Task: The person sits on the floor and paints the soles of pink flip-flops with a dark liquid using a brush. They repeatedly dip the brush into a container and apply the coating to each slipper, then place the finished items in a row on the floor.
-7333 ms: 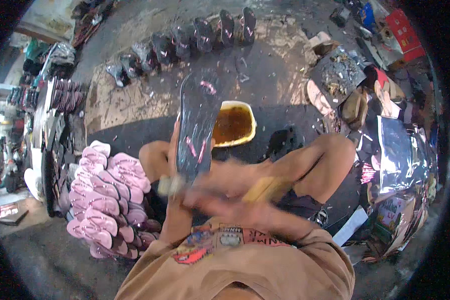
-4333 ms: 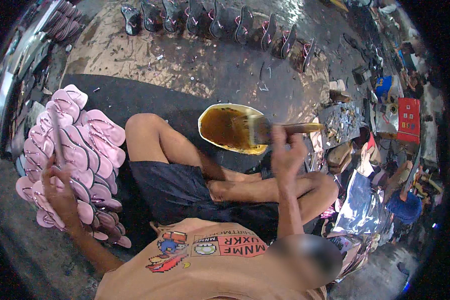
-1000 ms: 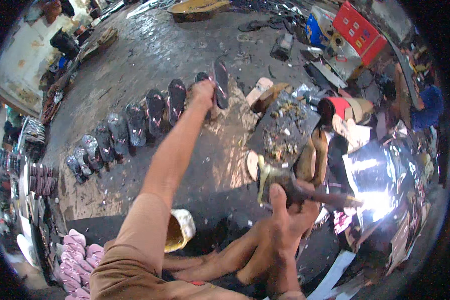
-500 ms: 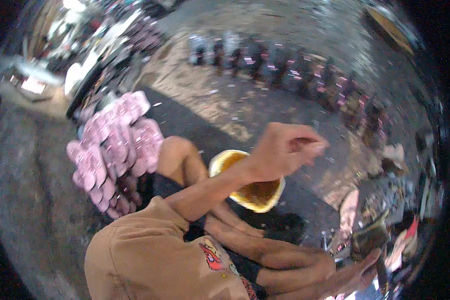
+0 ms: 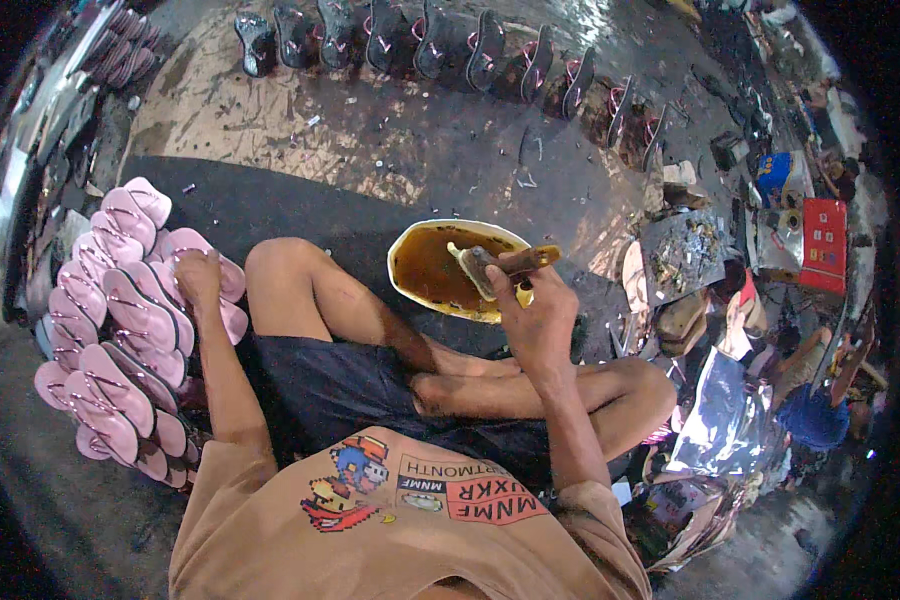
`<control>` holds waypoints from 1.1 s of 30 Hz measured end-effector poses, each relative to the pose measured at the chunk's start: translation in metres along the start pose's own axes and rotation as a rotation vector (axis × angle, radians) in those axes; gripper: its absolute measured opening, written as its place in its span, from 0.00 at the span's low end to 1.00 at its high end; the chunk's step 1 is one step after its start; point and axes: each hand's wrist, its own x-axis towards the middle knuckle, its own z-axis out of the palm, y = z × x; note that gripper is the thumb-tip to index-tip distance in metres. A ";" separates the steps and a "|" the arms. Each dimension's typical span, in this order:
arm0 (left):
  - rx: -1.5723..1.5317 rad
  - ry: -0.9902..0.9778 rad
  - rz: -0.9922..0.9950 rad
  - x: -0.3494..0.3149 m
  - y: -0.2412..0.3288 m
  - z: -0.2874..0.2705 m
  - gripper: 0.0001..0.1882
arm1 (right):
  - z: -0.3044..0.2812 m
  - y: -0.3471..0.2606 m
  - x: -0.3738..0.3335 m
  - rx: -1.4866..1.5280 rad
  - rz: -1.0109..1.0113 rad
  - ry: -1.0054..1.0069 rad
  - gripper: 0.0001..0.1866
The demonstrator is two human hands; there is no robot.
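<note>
My right hand (image 5: 540, 325) is closed around a brush (image 5: 515, 264) with a wooden handle. The brush's pale bristles are over the amber, glue-like liquid (image 5: 425, 262) in a white-rimmed bowl (image 5: 397, 285) in front of my legs. At my left side, my left hand (image 5: 201, 276) has its fingers closed at the edge of a pink flip-flop (image 5: 232, 280). That flip-flop belongs to a stacked heap of pink flip-flops (image 5: 135, 315) with thin, shiny straps. My fingertips are partly hidden, and the flip-flop still rests against the heap.
Dark flip-flops (image 5: 380, 38) stand in a curved row at the far side. A dark mat (image 5: 300, 205) lies under the bowl. Scraps, a red box (image 5: 823, 245), a silvery sheet (image 5: 722, 415) and a blue round thing (image 5: 815, 415) crowd the right. My crossed legs (image 5: 560, 395) border the bowl.
My left hand has gone from beyond the bowl to the pink flip-flops at left. My right hand has come from the clutter at right to the bowl, with the brush. The view has turned.
</note>
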 end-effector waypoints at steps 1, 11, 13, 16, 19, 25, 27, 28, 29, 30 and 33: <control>-0.019 0.038 -0.058 -0.002 -0.004 0.000 0.22 | 0.004 0.004 -0.002 -0.067 -0.050 -0.012 0.11; -0.782 -0.139 0.114 -0.110 0.091 -0.181 0.11 | -0.049 0.044 -0.020 0.119 0.349 0.238 0.13; -0.427 -0.067 0.465 -0.147 0.087 -0.166 0.15 | -0.049 0.055 -0.042 0.107 0.395 0.090 0.15; -0.367 -0.114 0.616 -0.171 0.107 -0.168 0.25 | -0.058 0.042 -0.055 0.137 0.500 0.011 0.16; -0.251 -0.084 0.700 -0.171 0.114 -0.180 0.27 | -0.063 0.050 -0.046 0.180 0.505 -0.047 0.16; -2.027 -0.969 -0.442 -0.183 0.149 -0.183 0.23 | -0.077 -0.003 -0.027 1.057 0.594 0.287 0.18; -2.224 -1.080 -0.393 -0.201 0.205 -0.208 0.25 | -0.077 -0.018 -0.005 0.816 0.391 0.240 0.19; -2.321 -1.133 -0.376 -0.206 0.220 -0.217 0.26 | -0.077 -0.041 -0.002 0.712 0.246 0.162 0.22; -2.198 -1.132 -0.343 -0.212 0.210 -0.201 0.27 | -0.067 -0.054 -0.002 0.715 0.163 0.061 0.22; -2.078 -1.109 -0.304 -0.221 0.188 -0.168 0.29 | -0.063 -0.085 -0.005 0.602 0.048 -0.015 0.19; -2.056 -1.343 -0.282 -0.225 0.188 -0.157 0.32 | -0.035 -0.083 0.023 0.127 -0.536 0.246 0.19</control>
